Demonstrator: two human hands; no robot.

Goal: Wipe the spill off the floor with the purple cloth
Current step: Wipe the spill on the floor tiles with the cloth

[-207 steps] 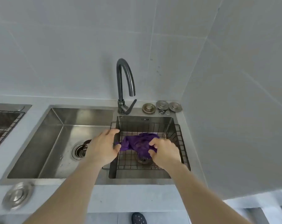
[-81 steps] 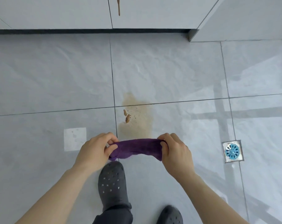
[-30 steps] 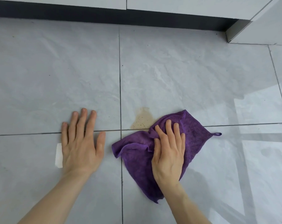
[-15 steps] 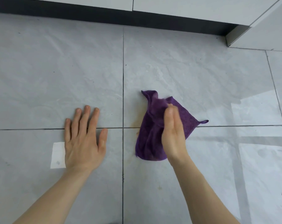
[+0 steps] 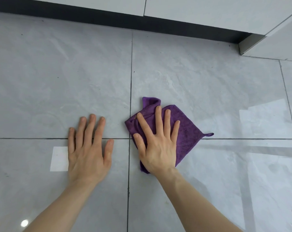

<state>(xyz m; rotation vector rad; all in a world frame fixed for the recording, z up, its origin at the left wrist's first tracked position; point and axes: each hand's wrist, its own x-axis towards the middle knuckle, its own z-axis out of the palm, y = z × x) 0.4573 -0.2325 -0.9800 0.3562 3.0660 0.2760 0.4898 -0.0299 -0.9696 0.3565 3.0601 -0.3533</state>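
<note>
The purple cloth (image 5: 187, 131) lies folded on the grey tiled floor (image 5: 58, 81), just right of where two grout lines cross. My right hand (image 5: 157, 144) presses flat on it with the fingers spread, covering its left half. A small hanging loop sticks out at the cloth's right corner. My left hand (image 5: 88, 148) rests flat on the bare tile to the left, fingers apart, holding nothing. No brown spill shows around the cloth; the floor beneath it is hidden.
White cabinet fronts (image 5: 208, 10) with a dark kickboard (image 5: 108, 15) run along the top. A wall corner (image 5: 248, 44) juts in at upper right. A bright light patch (image 5: 59, 159) lies on the tile beside my left hand. The floor is glossy.
My right hand turned from edge-on to flat, palm down on the cloth. The cloth went from bunched and upright to a flatter folded pad. My left hand stayed planted.
</note>
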